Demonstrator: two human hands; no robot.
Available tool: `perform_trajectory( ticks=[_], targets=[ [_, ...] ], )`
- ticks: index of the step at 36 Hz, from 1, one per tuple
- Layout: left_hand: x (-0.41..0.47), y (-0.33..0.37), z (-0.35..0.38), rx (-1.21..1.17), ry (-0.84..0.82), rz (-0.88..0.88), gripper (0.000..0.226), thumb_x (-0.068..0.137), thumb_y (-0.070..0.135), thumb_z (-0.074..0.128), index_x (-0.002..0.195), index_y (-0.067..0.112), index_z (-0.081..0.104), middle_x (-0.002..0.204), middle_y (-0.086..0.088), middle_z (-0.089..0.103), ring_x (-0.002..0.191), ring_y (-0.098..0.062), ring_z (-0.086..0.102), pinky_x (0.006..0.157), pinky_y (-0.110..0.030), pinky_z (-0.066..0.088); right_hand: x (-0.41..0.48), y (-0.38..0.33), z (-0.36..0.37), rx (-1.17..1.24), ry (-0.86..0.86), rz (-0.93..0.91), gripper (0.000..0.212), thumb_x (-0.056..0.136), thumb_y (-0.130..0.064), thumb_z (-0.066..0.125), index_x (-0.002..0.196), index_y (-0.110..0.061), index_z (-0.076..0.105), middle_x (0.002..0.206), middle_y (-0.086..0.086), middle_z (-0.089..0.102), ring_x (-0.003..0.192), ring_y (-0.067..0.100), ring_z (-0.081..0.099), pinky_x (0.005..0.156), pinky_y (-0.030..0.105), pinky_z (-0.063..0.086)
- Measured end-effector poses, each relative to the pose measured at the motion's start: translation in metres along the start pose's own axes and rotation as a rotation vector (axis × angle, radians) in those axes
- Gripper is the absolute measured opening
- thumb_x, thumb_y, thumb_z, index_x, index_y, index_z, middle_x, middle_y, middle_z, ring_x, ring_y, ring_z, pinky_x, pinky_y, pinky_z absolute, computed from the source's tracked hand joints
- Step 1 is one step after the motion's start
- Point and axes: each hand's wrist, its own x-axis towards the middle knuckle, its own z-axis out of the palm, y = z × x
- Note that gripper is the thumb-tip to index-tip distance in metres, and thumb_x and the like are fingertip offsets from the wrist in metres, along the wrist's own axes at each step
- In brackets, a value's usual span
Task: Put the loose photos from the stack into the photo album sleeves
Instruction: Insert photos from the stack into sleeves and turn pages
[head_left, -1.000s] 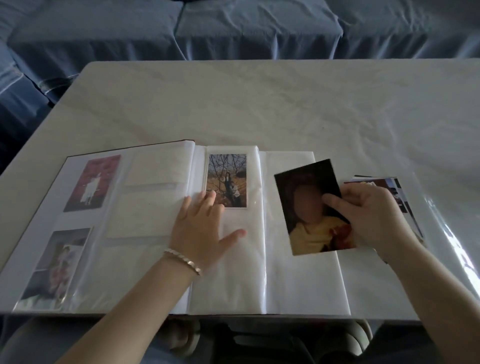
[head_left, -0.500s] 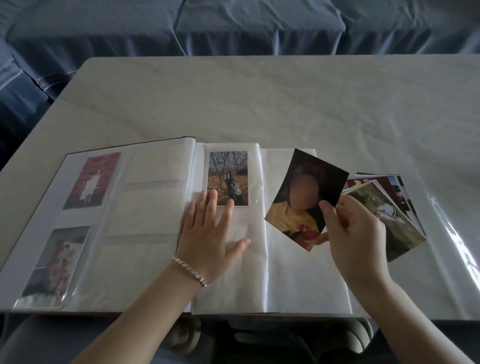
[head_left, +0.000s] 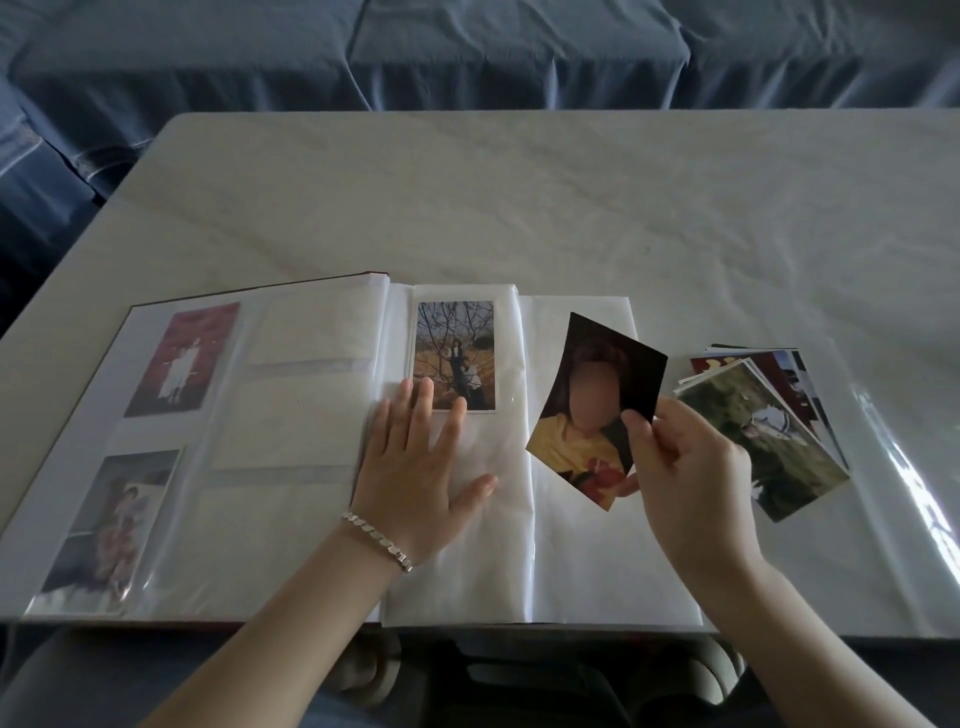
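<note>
Pressing album (head_left: 311, 395) page flat under spread left hand (head_left: 410, 478) fingers (head_left: 422, 410), likely to steady the sleeve (head_left: 496, 447), while pinching one tilted photo (head_left: 597, 405) between right hand (head_left: 696, 473) fingers (head_left: 641, 436) for insertion.

A pale table (head_left: 571, 197) bears the open album (head_left: 291, 467) and photo stack (head_left: 769, 431).

left grip (head_left: 415, 483) flat, right grip (head_left: 691, 478) pinching.
</note>
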Motion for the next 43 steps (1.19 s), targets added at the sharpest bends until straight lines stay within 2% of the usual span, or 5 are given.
perform_trajectory(
  ticks=[9, 16, 24, 31, 43],
  targets=[
    [-0.001, 0.000, -0.001, -0.002, -0.019, -0.009, 0.091, 0.070, 0.071, -0.011, 0.149, 0.024, -0.008, 0.155, -0.015, -0.017, 0.141, -0.030, -0.023, 0.103, -0.037, -0.029, -0.002, -0.001, 0.005, -0.031, -0.022, 0.020, 0.016, 0.090, -0.010, 0.057, 0.077, -0.002, 0.060, 0.054, 0.013, 0.060, 0.050, 0.034, 0.059, 0.046, 0.045, 0.046],
    [0.000, 0.002, -0.004, 0.018, -0.042, -0.001, 0.111, 0.057, 0.071, -0.037, 0.150, 0.022, -0.003, 0.156, -0.017, -0.010, 0.142, -0.033, -0.015, 0.111, -0.042, -0.018, -0.013, -0.004, 0.012, -0.017, -0.181, 0.109, 0.013, 0.091, -0.012, 0.057, 0.080, -0.008, 0.063, 0.058, 0.006, 0.062, 0.051, 0.025, 0.060, 0.049, 0.045, 0.050],
    [0.011, -0.011, -0.021, -0.044, 0.043, 0.055, 0.041, 0.099, 0.033, 0.029, 0.138, 0.025, 0.038, 0.156, -0.005, 0.018, 0.144, -0.018, 0.011, 0.112, -0.031, -0.003, -0.016, -0.001, 0.008, 0.082, -0.524, 0.439, 0.017, 0.092, -0.017, 0.056, 0.079, -0.008, 0.063, 0.055, -0.001, 0.067, 0.037, 0.011, 0.056, 0.043, 0.019, 0.046],
    [0.020, -0.053, -0.032, -0.060, -0.037, 0.190, 0.048, 0.099, 0.021, 0.035, 0.137, 0.051, 0.033, 0.154, 0.013, 0.018, 0.144, -0.009, 0.003, 0.110, -0.034, -0.008, -0.007, 0.011, -0.004, 0.104, -0.750, 0.547, 0.016, 0.091, -0.017, 0.058, 0.082, -0.011, 0.068, 0.060, 0.004, 0.069, 0.044, 0.014, 0.059, 0.050, 0.025, 0.051],
    [0.014, -0.061, -0.023, -0.223, 0.093, 0.203, 0.039, 0.095, 0.022, 0.051, 0.133, 0.029, 0.051, 0.145, 0.014, 0.037, 0.138, -0.006, 0.028, 0.113, -0.030, -0.005, -0.015, -0.016, 0.020, 0.166, -0.850, 0.549, 0.020, 0.092, -0.020, 0.056, 0.091, -0.002, 0.064, 0.073, 0.009, 0.071, 0.056, 0.018, 0.068, 0.065, 0.036, 0.058]
  ],
)
